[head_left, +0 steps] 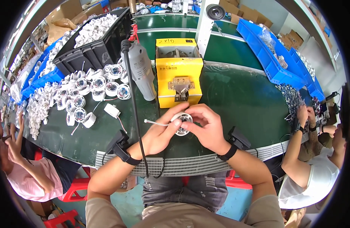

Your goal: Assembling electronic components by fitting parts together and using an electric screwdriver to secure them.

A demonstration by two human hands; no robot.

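Grey perforated edging (190, 164) runs along the near side of the worktop (235, 110), on the person's side of the grip. Beyond it, the left hand (161, 131) and right hand (207, 127) close together around a white round housing (185, 117), thumbs on its upper face and fingers curled round its sides. It lies inside the grip, over the worktop, and neither hand is nearer: the left covers its left side, the right its right side. Being short and round, it shows no clear long axis; its recessed face points up toward the wearer's head, and the thumbs hide part of the middle. A thin white lead runs out to the left of the grip, ending in a small white connector (146, 121) that hangs free.

Farther left of the grip lies a loose white block (112, 110) with its own lead. Straight ahead, just past the fingertips, stands a yellow benchtop machine (165, 85), its metal bracket (180, 83) facing the grip; whether any finger touches its base cannot be told. A grey tapered cylinder (141, 70) stands ahead and left, with clustered white housings (79, 102) beyond its left side and a black crate (83, 57) behind them.
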